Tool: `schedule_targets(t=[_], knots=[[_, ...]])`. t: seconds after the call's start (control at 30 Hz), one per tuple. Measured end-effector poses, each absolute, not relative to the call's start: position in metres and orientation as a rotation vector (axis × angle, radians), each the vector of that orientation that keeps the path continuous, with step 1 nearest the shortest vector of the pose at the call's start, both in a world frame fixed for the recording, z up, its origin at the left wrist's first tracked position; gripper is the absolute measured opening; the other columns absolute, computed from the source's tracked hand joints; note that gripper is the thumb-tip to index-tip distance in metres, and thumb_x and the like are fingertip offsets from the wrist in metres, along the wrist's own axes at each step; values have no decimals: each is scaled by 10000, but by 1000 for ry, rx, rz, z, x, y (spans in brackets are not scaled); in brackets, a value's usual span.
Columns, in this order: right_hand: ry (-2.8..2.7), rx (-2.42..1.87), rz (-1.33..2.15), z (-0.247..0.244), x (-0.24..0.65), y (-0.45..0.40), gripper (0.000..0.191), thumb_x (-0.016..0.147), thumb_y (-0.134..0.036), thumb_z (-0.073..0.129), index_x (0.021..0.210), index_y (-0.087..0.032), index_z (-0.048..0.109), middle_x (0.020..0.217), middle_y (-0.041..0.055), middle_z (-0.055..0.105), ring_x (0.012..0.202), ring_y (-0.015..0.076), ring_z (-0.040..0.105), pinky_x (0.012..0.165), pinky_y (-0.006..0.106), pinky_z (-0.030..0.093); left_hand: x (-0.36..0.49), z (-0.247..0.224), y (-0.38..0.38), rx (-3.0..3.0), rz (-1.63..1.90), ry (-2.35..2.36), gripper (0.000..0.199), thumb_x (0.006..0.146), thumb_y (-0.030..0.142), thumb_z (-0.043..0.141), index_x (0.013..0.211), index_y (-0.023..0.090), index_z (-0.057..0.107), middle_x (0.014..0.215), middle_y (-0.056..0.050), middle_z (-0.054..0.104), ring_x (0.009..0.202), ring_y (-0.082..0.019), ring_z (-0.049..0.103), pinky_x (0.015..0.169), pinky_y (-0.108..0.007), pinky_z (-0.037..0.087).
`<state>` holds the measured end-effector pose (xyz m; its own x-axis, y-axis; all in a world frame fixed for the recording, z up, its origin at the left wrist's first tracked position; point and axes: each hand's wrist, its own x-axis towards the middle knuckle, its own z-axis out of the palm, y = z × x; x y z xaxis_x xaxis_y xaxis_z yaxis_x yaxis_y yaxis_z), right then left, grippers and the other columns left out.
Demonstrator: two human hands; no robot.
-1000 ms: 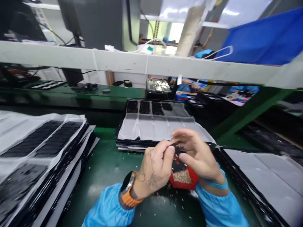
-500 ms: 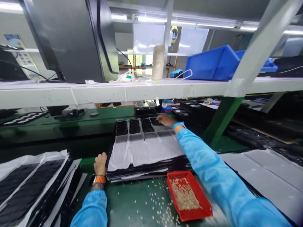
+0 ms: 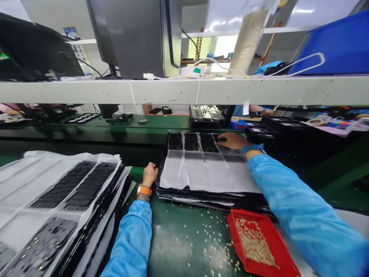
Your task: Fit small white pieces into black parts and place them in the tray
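Note:
A stack of black trays (image 3: 201,195) stands in the middle of the bench, its top covered in part by a white translucent sheet (image 3: 187,171). Along its far side, black plates (image 3: 191,141) lie uncovered in compartments. My right hand (image 3: 233,141) is over the far right of the top tray, fingers bent together by the last plate; what they pinch is hidden. At the stack's left edge, my left hand (image 3: 150,174) is closed with curled fingers, close against the trays; whether it grips one is hidden.
A red bin (image 3: 275,246) of small pale pieces sits at front right, with loose pieces scattered beside it. Another tray stack (image 3: 95,227) with black plates is on the left. Above runs a white shelf beam (image 3: 167,91) bearing a monitor (image 3: 138,38) and a blue bin (image 3: 337,46).
The camera view has swung left and moved closer, so everything sits further right. My right hand stays at the far right of the tray, its fingers lower onto the plates.

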<state>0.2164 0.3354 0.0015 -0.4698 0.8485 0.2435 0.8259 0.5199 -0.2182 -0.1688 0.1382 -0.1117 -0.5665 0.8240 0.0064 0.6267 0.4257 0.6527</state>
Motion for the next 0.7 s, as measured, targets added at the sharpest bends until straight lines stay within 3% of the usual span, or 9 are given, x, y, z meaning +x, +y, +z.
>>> schedule_targets(t=[0.17,0.3,0.43,0.7], knots=[[-2470,-1389,56,7,224,315,258,1043,-344,609,1200,-146,662,1215,89,669,1080,219,678,934,421,590,-172,-69,122,1234,1355,2284,241,1002,329,634,1150,139,646,1036,-58,711,895,-191,706,830,-387,597],[-2534,-1500,-6,8,225,320,313,1005,-346,671,1254,-157,648,1300,106,647,1152,251,655,996,479,567,-163,-33,95,1333,1689,2090,106,917,277,615,966,188,587,770,10,688,780,-194,725,760,-300,546],[-2628,-1527,-67,4,225,329,345,1007,-348,666,1303,-174,636,1398,115,602,1263,279,603,1080,525,508,-141,-7,67,1431,1804,1972,149,855,351,637,894,231,556,737,22,687,749,-200,713,721,-287,518],[-2627,-1607,-213,-3,229,338,354,1015,-354,653,1320,-177,629,1384,113,613,1255,280,610,1087,538,500,-106,16,36,1514,1859,1722,177,850,359,664,859,230,544,702,28,657,656,-162,644,654,-260,493]])
